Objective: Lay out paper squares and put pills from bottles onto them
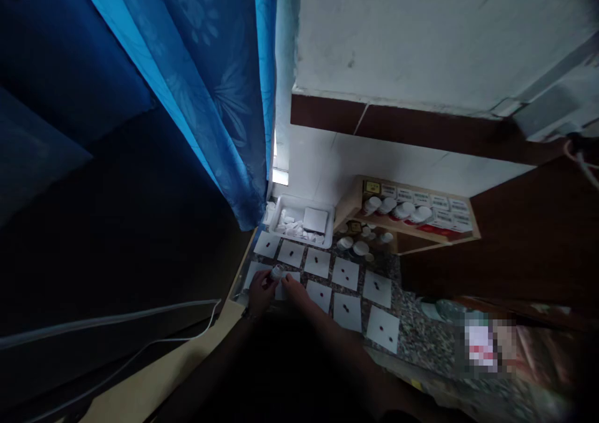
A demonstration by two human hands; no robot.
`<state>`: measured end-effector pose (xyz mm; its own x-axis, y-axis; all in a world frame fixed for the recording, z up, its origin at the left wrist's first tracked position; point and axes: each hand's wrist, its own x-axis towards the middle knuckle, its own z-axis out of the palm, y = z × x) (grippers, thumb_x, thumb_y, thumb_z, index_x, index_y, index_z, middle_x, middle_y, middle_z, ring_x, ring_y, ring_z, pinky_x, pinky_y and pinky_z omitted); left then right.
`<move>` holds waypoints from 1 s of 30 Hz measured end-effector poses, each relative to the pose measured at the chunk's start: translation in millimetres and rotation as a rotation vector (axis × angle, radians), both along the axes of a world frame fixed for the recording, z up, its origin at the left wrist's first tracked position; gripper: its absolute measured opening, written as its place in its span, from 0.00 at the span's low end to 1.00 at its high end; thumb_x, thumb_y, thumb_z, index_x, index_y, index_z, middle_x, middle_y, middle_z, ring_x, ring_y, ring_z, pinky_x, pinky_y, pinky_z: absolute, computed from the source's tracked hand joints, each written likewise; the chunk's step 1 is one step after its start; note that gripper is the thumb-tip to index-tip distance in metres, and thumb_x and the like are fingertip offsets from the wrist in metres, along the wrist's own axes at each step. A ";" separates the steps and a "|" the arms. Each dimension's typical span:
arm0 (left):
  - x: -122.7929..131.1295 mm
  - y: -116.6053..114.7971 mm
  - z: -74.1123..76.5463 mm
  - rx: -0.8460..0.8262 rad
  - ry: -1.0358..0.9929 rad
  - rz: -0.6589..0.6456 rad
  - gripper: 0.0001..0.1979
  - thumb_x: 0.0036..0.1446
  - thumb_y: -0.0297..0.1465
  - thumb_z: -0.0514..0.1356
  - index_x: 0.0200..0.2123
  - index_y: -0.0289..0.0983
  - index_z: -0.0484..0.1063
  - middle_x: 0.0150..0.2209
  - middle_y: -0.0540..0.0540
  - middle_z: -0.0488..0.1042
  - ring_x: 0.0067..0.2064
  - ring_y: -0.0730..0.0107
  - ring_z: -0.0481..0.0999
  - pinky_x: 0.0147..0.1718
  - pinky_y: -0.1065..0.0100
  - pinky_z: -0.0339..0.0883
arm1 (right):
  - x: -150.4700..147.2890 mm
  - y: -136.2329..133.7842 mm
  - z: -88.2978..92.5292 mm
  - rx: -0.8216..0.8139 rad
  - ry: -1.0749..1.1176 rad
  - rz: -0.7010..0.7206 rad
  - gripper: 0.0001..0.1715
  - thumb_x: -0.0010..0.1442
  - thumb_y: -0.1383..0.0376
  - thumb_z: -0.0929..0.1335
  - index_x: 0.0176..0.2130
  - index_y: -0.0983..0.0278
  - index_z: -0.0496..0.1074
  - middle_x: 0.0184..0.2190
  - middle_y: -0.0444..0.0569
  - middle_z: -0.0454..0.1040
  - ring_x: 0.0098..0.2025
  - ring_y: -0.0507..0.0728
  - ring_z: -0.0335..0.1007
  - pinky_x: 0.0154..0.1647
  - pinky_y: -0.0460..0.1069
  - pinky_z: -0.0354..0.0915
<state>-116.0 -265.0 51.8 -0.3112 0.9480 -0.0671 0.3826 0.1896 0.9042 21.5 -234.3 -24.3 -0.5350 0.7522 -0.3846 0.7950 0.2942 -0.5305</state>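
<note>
My left hand (261,293) is closed around a small white bottle (277,272), tilted above the front left paper squares. Close beside it, my right hand (296,291) has its fingers drawn together near the bottle; whatever they may hold is too small and dark to make out. Several white paper squares (316,262) lie in two rows on the speckled counter (412,323). Small dark pills (346,308) rest on most of them, often in pairs. The papers under my hands are partly hidden.
Behind the papers stands a white tray (332,223) with folded white packets and a paper stack. To its right, a wooden shelf (473,220) carries boxes and white-capped bottles, with more bottles (360,248) beneath. A blue curtain (234,98) hangs at left; a clear bottle (449,311) lies right.
</note>
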 end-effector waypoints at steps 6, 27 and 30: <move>-4.3 -3.4 -4.7 -0.012 -0.020 0.014 0.13 0.47 0.33 0.62 0.38 0.37 0.73 0.37 0.46 0.70 0.39 0.66 0.71 0.35 0.67 0.71 | 15.3 2.3 25.4 0.051 -0.002 -0.106 0.14 0.57 0.70 0.60 0.44 0.62 0.66 0.44 0.50 0.68 0.40 0.54 0.68 0.38 0.46 0.60; 5.0 1.3 -6.6 0.036 0.024 -0.086 0.13 0.47 0.30 0.63 0.39 0.37 0.73 0.37 0.46 0.71 0.40 0.66 0.71 0.41 0.64 0.69 | 77.9 -72.2 -3.3 -0.063 -0.093 -0.211 0.09 0.57 0.65 0.61 0.38 0.61 0.67 0.39 0.49 0.71 0.40 0.54 0.66 0.36 0.46 0.53; 3.3 -1.0 -5.0 0.027 -0.004 -0.085 0.13 0.47 0.30 0.62 0.39 0.37 0.73 0.37 0.46 0.70 0.39 0.66 0.71 0.37 0.66 0.70 | 77.0 -72.1 -5.0 -0.049 -0.075 -0.194 0.10 0.57 0.67 0.61 0.39 0.62 0.67 0.40 0.50 0.71 0.40 0.54 0.66 0.36 0.46 0.54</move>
<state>-112.8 -266.0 46.7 -0.2290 0.9725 -0.0420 0.3930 0.1319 0.9100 98.5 -306.4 -29.3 -0.3501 0.8180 -0.4564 0.8722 0.1069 -0.4774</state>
